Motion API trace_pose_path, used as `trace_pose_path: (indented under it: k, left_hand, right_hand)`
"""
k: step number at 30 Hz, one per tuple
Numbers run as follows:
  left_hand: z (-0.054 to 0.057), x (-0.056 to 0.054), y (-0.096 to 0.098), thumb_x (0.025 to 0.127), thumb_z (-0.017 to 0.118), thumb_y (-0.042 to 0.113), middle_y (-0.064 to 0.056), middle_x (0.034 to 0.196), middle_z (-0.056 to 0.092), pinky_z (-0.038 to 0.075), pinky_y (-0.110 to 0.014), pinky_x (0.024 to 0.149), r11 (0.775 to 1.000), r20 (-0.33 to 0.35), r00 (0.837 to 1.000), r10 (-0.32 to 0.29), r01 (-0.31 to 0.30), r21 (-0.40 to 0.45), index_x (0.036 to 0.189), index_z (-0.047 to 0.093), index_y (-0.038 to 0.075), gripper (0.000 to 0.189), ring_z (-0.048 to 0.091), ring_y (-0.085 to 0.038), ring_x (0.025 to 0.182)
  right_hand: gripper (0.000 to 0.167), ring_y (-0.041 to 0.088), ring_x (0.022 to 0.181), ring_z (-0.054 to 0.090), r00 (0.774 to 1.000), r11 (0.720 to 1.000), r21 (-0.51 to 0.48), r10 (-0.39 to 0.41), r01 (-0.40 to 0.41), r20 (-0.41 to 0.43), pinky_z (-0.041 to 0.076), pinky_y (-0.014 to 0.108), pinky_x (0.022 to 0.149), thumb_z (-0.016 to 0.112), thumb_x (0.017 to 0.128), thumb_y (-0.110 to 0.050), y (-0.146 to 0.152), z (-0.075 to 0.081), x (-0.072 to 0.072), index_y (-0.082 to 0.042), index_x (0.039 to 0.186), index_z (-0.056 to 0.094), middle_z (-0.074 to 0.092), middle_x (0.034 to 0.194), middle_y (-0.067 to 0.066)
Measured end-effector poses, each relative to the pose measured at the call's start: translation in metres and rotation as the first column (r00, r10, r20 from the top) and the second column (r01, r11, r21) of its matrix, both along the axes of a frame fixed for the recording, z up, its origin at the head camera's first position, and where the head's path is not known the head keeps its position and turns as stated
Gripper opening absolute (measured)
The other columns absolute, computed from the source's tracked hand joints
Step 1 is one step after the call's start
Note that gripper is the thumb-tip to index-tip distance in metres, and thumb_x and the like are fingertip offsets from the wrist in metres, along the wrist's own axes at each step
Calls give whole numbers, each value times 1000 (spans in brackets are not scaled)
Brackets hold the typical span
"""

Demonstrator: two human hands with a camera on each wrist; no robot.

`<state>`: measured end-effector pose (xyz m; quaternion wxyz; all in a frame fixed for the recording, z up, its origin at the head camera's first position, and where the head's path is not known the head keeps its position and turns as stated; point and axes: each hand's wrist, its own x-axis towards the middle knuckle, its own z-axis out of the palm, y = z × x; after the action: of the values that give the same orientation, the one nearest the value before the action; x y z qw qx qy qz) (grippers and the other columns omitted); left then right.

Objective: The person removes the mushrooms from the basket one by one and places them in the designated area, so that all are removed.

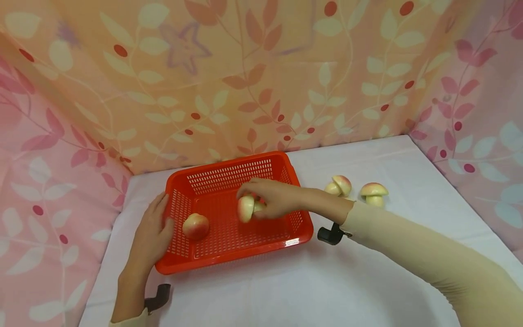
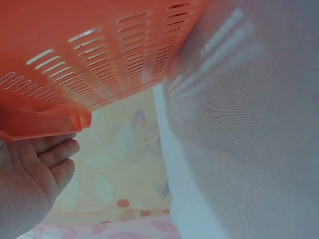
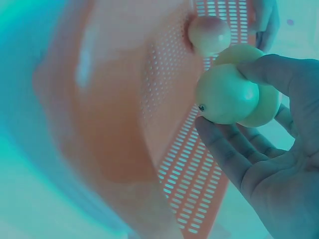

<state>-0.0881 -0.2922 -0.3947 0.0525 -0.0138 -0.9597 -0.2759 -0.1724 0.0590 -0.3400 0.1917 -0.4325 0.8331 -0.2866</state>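
Observation:
A toy mushroom (image 1: 246, 209) with a pink-tinged cream cap and pale stem is held above the red basket's floor by my right hand (image 1: 278, 197). In the right wrist view, thumb and fingers are around this mushroom (image 3: 227, 94). My left hand (image 1: 151, 234) is at the left rim of the red plastic basket (image 1: 229, 260). The left wrist view shows its fingers (image 2: 60, 154) against the rim's underside; in the head view the thumb lies over the rim. Another toy mushroom (image 1: 196, 226) lies inside the basket, near its left wall.
Right of the basket, two more toy mushrooms stand on the white-covered table (image 1: 261, 295): a tilted one (image 1: 340, 185) partly behind my right forearm, and an upright one (image 1: 373, 193). Patterned cloth (image 1: 261, 81) rises behind the table and at both sides.

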Motion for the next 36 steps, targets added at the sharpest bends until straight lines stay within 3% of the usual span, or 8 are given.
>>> trace_pose_path:
  k: [3,11,18,23,28,36]
  left_hand:
    - [0,1,-1,103,50,11,-24,173,28,33,-80,116,1000,5,1000,3,-3,3,167,27,3,69,31,-52,155]
    - [-1,3,-4,104,48,12,-22,173,28,33,-80,115,1000,15,1000,13,-13,11,167,27,5,67,31,-51,155]
    - [0,4,-6,103,48,11,-24,172,30,34,-81,115,1000,-13,1000,-4,4,8,166,28,3,67,33,-52,154]
    - [0,1,-7,103,48,10,-24,171,30,34,-80,115,1000,-26,999,-21,21,5,166,27,2,67,33,-52,153]
    - [-2,0,-5,103,50,10,-23,171,31,34,-80,115,1000,-24,999,-24,24,11,166,28,3,68,33,-50,153]
    - [-4,-2,-2,103,49,9,-25,170,32,32,-78,119,999,-44,999,-31,32,27,165,30,0,66,33,-51,154]
  right_hand:
    - [44,15,110,57,1000,1000,-22,-20,20,-3,59,37,97,74,92,-13,2,0,5,-17,135,62,62,127,1]
    - [45,14,105,58,995,994,-69,-83,79,-52,55,25,84,73,92,-12,3,0,22,-19,135,63,63,125,1]
    - [47,19,110,61,983,975,-165,-165,150,-81,58,27,87,74,91,-13,2,-4,33,-16,136,63,64,129,2]
    - [48,12,112,61,980,949,-254,-197,189,-8,62,23,89,75,91,-11,4,-9,40,-17,137,62,62,130,0]
    - [49,15,113,66,971,919,-314,-222,238,87,64,26,91,76,91,-10,10,-11,45,-18,138,62,61,132,0]
    - [55,17,110,72,947,873,-368,-278,320,163,65,26,91,79,91,-10,25,-17,48,-22,141,59,59,136,-3]
